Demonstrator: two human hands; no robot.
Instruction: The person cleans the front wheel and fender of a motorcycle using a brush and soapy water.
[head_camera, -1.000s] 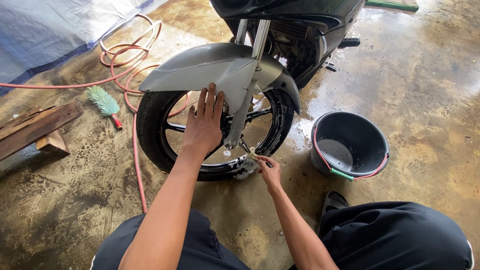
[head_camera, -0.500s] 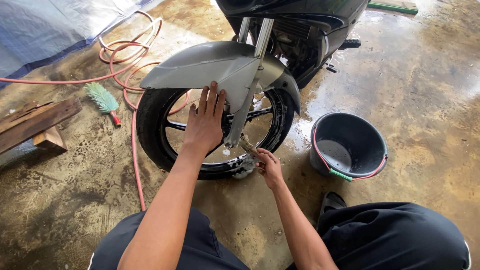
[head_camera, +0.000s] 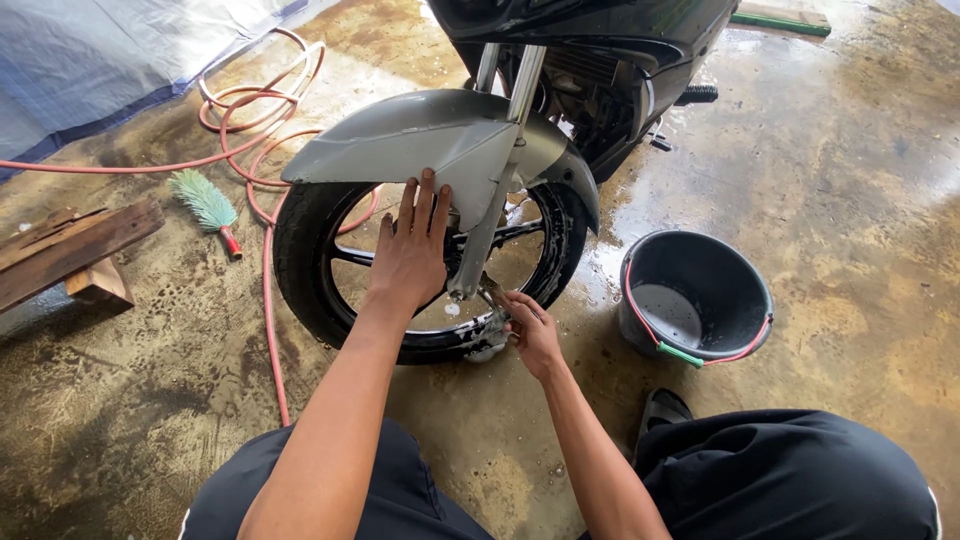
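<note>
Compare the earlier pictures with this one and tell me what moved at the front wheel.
Very little. The right hand shifted slightly at the bottom of the front wheel, working by the soapy rim near the fork end; whether it holds anything cannot be told. The left hand stayed flat and open against the spokes under the grey mudguard. The bucket, hose and green brush lie where they were.

Wet stained concrete floor (head_camera: 850, 200), front wheel (head_camera: 300, 270), black bucket (head_camera: 695, 300), coiled red hose (head_camera: 265, 130), green brush (head_camera: 205, 200), wooden plank (head_camera: 70, 250)
</note>
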